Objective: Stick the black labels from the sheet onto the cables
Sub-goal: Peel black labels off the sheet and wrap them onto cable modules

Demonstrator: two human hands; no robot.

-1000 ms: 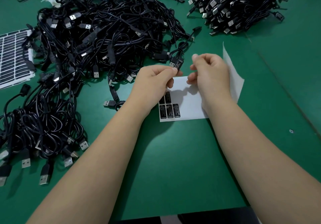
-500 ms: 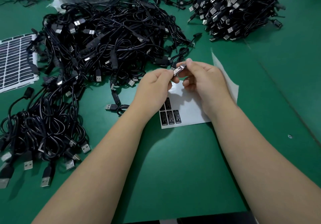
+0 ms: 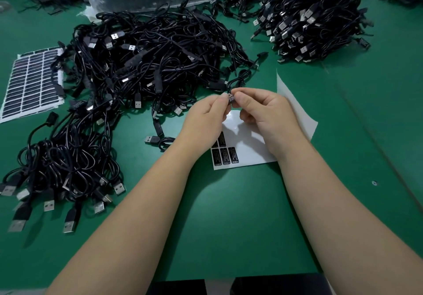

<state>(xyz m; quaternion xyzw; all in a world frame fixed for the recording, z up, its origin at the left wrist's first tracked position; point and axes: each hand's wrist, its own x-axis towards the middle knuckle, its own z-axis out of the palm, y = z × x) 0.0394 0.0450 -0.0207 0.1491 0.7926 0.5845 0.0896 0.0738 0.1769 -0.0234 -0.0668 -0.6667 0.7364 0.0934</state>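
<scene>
Head view, starting far out past my left hand: a full sheet of black labels (image 3: 32, 84) lies flat on the green worktop (image 3: 240, 221), kept in reserve and out of the way. Nearer, on that same side, sits a loose heap of cables (image 3: 66, 168) with their USB plugs fanned toward me, and beyond my left hand the big tangled pile (image 3: 155, 65) lies within reach, I judge so I can draw one cable at a time without standing.

My left hand (image 3: 203, 123) is raised off the worktop, fingertips pinched on the small cable part (image 3: 231, 99) I am labelling. It holds the piece steady from its side. The cable's thin lead (image 3: 240, 79) loops away from my fingers toward the big pile.

Under both hands lies the working sheet (image 3: 247, 148), nearly spent, with a few black labels (image 3: 224, 155) left at the corner below my left wrist. It sits there so the next label is a short drop from the grip.

My right hand (image 3: 263, 116) meets the left, thumb and forefinger clamped on the same piece, I think pressing the label around it. Beyond my right hand, a tidier stack of cables (image 3: 315, 20) sits well apart, likely finished ones.
</scene>
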